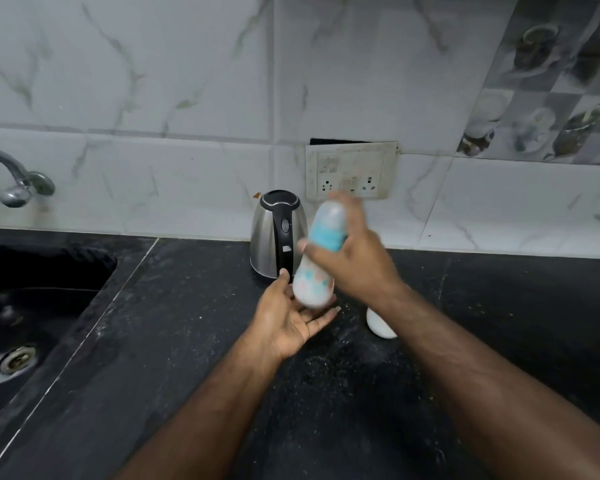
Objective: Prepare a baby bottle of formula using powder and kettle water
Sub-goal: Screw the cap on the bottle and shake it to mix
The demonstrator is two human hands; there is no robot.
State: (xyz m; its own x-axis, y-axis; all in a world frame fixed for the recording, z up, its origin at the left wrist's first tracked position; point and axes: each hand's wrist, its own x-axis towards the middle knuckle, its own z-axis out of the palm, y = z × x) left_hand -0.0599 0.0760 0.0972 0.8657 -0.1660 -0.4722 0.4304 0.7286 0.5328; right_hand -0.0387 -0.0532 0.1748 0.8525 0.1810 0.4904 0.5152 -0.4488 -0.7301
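over bare counter [187,341], bottle [321,258] between hands

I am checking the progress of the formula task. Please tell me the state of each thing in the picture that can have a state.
Baby bottle: capped, tilted, motion-blurred, held above the counter.
Right hand: grips the bottle around its teal ring.
Left hand: open, palm up under the bottle's base.
Kettle: lid closed, upright on the counter.
Tap: no water seen running.
White object: on the counter, partly hidden by the right arm.
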